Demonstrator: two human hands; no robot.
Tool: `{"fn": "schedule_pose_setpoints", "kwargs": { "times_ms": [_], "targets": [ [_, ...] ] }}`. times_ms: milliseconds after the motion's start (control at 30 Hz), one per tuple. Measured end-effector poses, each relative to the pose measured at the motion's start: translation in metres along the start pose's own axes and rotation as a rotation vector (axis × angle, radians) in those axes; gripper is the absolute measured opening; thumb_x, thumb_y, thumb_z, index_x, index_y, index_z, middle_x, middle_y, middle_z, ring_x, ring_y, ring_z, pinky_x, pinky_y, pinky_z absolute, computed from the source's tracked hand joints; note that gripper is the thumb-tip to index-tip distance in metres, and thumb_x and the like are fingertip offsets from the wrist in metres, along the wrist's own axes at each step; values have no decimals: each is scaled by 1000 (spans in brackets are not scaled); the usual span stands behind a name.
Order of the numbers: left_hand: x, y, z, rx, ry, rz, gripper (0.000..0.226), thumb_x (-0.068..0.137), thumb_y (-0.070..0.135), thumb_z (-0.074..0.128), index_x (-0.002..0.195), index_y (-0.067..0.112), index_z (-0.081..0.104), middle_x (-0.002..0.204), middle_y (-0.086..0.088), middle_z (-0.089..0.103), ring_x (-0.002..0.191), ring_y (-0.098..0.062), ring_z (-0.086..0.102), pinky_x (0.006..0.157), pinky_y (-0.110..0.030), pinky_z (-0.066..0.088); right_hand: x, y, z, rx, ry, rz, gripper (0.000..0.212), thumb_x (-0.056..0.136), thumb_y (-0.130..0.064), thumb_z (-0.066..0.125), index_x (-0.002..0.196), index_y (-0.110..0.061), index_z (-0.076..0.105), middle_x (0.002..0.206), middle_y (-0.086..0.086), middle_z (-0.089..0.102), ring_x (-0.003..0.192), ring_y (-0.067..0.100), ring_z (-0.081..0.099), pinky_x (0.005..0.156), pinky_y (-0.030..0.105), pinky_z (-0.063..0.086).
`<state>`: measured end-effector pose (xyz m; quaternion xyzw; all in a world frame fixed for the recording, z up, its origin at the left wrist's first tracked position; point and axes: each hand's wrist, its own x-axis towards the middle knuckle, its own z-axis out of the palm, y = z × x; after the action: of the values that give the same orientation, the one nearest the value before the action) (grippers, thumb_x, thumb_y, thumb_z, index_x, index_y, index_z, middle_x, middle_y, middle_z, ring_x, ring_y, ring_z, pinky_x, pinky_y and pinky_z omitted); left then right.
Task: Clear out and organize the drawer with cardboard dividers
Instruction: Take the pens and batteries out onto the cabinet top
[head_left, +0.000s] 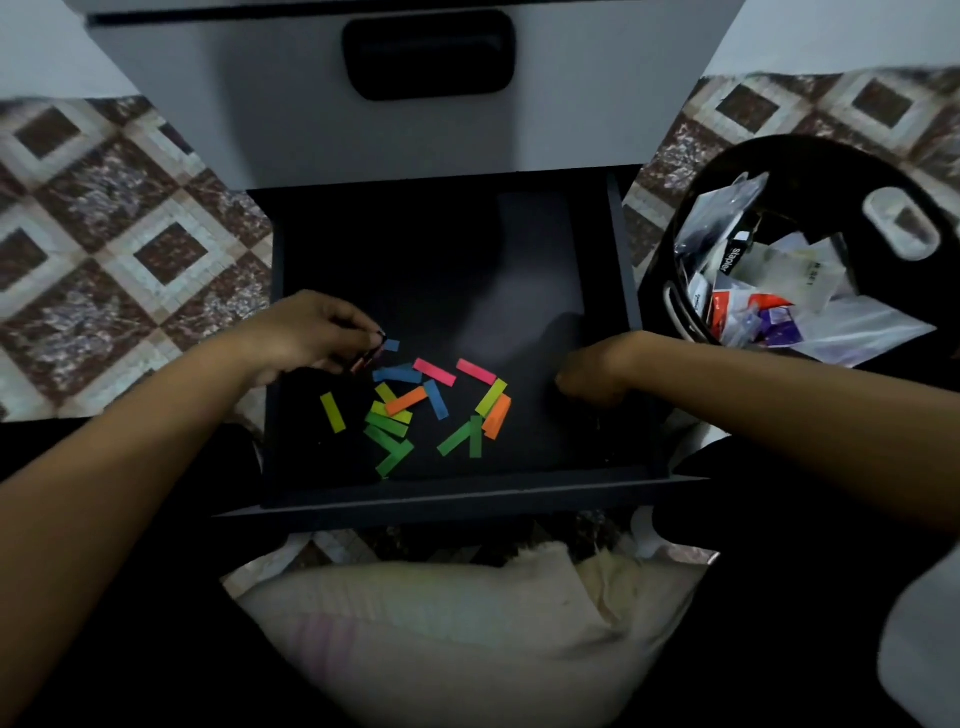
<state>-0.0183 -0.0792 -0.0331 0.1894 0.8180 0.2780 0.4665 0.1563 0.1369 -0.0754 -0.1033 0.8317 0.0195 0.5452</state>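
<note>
Head view: looked down into an open drawer (447, 260), pulled out from the foot of a grey cabinet (291, 104) over patterned floor tiles (119, 218).
Drawer: dark inside, with most of its floor bare.
Coloured strips (405, 401): lay loose and overlapping on the front half of the drawer floor, in pink, blue, orange, yellow and green.
Left hand (311, 338): reached in over the left wall, fingertips pinched on a small dark piece (366, 358) at the upper left edge of the strips. Too blurred to name the piece.
Right hand (592, 382): rested low at the front right of the drawer, near the rightmost strips but apart from them. Back turned up, fingers curled under, so could not tell whether anything was held.
Basket (810, 156): stood just beside the drawer's right wall, heaped with packets (769, 291).
Cushion (441, 623): lay in front of the drawer.
Dividers: none seen anywhere.
Step in hand: judged as the tail of the clearing-out, picking up the last loose bits.
Next move: likely called for gathering the thin, flat strips, perhaps by sliding them into a pile, then lifting them out towards the basket. Looked light and easy to scatter.
</note>
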Motion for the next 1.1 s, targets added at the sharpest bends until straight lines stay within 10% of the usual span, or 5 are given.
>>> {"fn": "schedule_pose_setpoints", "kwargs": {
  "times_ms": [300,433,567,1100],
  "targets": [
    [6,1,-9,-179,80,-16,9,90,10,58,87,16,64,92,-16,62,71,-13,54,52,-12,50,-12,8,-19,509,313,-187,24,87,-17,63,110,-12,70,105,0,71,88,9,61,68,8,39],
    [5,6,-11,-251,110,-1,9,90,11,59,85,16,64,85,-4,67,64,-7,59,54,-14,51,-17,5,-29,761,468,-179,23,86,-17,65,108,-15,71,98,-1,72,90,16,65,83,27,48],
    [-1,13,-9,-311,134,16,7,90,10,59,86,14,63,82,-2,66,53,0,61,53,-13,51,-30,1,-41,1064,572,-176,23,87,-15,65,110,-13,69,76,-10,65,60,-4,57,58,13,46],
    [-57,113,-30,-459,285,326,11,89,8,60,79,14,60,70,-3,59,55,-5,59,52,-13,50,-130,-13,-99,1527,1348,-192,20,90,-9,59,108,-13,66,61,-10,62,54,-2,52,52,10,40]
  ]
}}
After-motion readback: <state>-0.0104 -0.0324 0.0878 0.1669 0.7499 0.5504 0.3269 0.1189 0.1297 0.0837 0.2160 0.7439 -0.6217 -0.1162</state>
